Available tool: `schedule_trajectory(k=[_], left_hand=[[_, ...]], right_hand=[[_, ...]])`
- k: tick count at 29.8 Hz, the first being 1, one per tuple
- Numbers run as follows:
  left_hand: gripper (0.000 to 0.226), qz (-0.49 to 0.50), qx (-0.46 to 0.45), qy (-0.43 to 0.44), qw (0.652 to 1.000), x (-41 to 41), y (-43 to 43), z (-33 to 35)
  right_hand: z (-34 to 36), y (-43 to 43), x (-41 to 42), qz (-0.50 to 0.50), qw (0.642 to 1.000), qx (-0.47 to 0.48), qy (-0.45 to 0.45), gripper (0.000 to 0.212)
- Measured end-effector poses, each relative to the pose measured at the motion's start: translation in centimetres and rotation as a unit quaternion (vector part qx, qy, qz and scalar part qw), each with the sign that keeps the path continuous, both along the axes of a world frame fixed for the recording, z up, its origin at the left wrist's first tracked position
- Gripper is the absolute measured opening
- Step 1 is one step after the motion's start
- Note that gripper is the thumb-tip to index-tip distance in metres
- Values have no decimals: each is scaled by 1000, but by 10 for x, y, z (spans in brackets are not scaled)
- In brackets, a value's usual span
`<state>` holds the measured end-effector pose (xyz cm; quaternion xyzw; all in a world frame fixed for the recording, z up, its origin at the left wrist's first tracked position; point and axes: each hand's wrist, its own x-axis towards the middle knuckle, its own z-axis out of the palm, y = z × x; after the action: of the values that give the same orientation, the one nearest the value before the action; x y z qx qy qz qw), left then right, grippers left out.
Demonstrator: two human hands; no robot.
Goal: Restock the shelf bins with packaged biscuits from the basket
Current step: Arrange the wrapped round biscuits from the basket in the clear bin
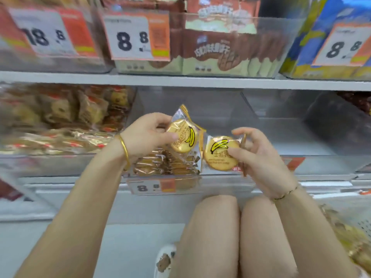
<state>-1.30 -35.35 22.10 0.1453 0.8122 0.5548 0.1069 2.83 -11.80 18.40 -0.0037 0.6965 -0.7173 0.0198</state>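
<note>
A yellow banana outlined in black is printed on the golden left packet (pixel 181 137) and right packet (pixel 220 155); below the left hand (pixel 146 135), black digits are printed on a white-and-orange price tag (pixel 152 186).

A shop aisle: clear shelf bins (pixel 285 33) of packaged biscuits (pixel 212 51), with printed price tags (pixel 132 37) at ten, eleven and two o'clock.

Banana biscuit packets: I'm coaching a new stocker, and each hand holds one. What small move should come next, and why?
Probably lower the left hand and its packet into the clear bin just below, beside the small pile there. The right hand pinches a second packet above the same bin, much of which looks bare, so it can follow.
</note>
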Motion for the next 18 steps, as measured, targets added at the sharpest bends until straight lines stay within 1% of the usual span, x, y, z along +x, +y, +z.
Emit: schedule_trajectory(k=[2, 4, 5, 7, 8, 11, 13, 15, 17, 18], left_hand=[[28, 53, 10, 19, 998, -9, -14, -5], [32, 89, 10, 28, 996, -20, -22, -10], [33, 96, 3, 33, 995, -26, -25, -11], [34, 104, -26, 51, 993, -41, -28, -13], [34, 113, -44, 65, 991, -48, -28, -14], [40, 151, -96, 105, 978, -67, -27, -16], [44, 158, -124, 127, 971, -80, -27, -19], [45, 157, -170, 155, 961, -91, -26, -22], [44, 168, -220, 173, 945, -101, -24, -22], [43, 174, -245, 181, 937, -105, -21, -23]], right_hand=[[-1, -18, -16, -21, 1000, -16, -4, 33], [-4, -28, -32, -42, 999, -27, -21, 37], [-4, -33, -39, -40, 998, -45, -36, 35], [-3, -39, -54, -15, 993, -88, -77, 17], [-3, -41, -61, -5, 988, -116, -101, 16], [-10, -46, -80, -12, 969, -193, -156, 27], [-13, -47, -89, -19, 964, -199, -172, 26], [-15, -46, -96, -10, 966, -186, -180, 24], [-13, -46, -103, -13, 973, -150, -176, 24], [-12, -47, -108, -27, 979, -123, -159, 26]])
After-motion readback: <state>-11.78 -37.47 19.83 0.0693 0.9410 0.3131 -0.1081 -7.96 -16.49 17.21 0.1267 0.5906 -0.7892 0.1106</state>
